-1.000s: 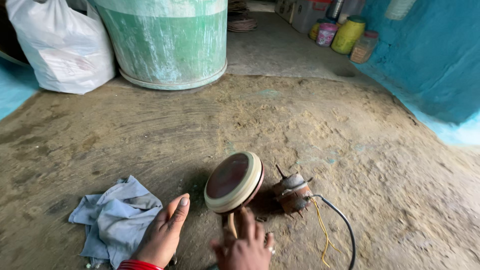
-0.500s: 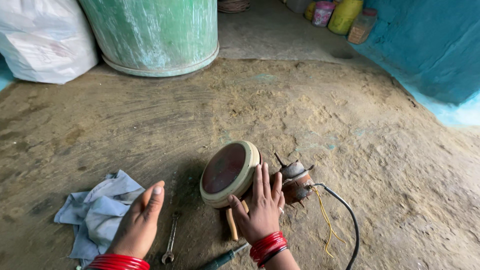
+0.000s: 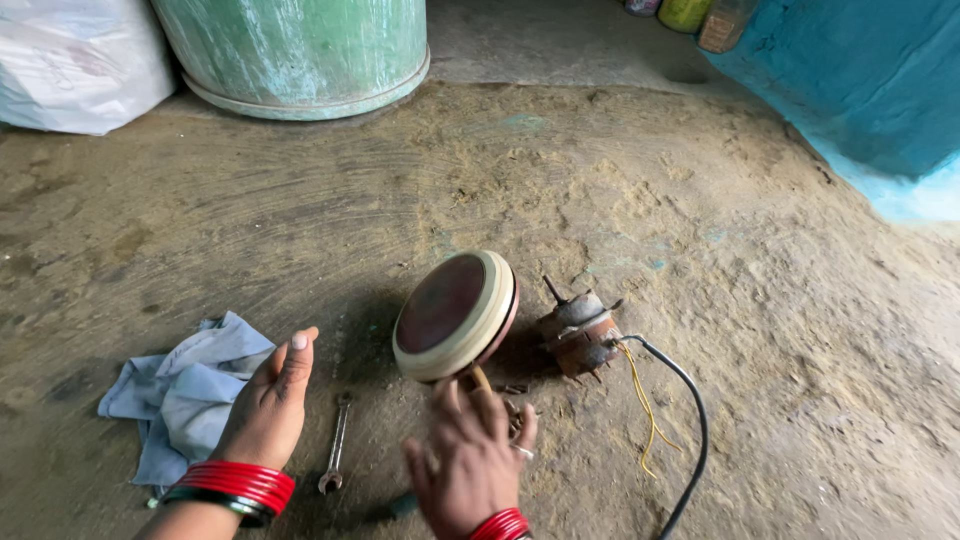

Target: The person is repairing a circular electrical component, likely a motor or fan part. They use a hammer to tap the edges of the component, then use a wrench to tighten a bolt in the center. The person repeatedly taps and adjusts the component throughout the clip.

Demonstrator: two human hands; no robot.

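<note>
Packed earth floor (image 3: 640,170), brown, rough, swept-looking arcs in the dirt at the left; it carries everything here. Far edge: a large pale green drum (image 3: 300,45) stands on the floor, a white sack (image 3: 70,65) just beside it at the far left corner; far right, a blue painted wall (image 3: 870,80) meets the floor with a paler blue strip at its foot; small containers (image 3: 700,15) at the top edge, cut off, kind unclear.

Near the floor's near edge, centre: a round cream-rimmed disc (image 3: 455,315) with a dark red face, tilted up on its edge, a thin wooden handle below it partly hidden by the right hand (image 3: 470,465); right hand spread, fingers loose and apart, fingertips at the handle; cannot tell whether it actually has hold of it. Just right of the disc, a rusty small motor (image 3: 580,335) lies on the dirt, shaft pointing toward the disc, not touching it as far as visible; a black cable (image 3: 695,420) and yellow wires (image 3: 645,410) trail from it toward the near edge.

Left hand (image 3: 270,400) open, palm turned inward, holding nothing, over the edge of a crumpled light blue cloth (image 3: 180,395) at the near left; red bangles on both wrists. A small spanner (image 3: 335,445) lies flat between the two hands, touched by neither.
</note>
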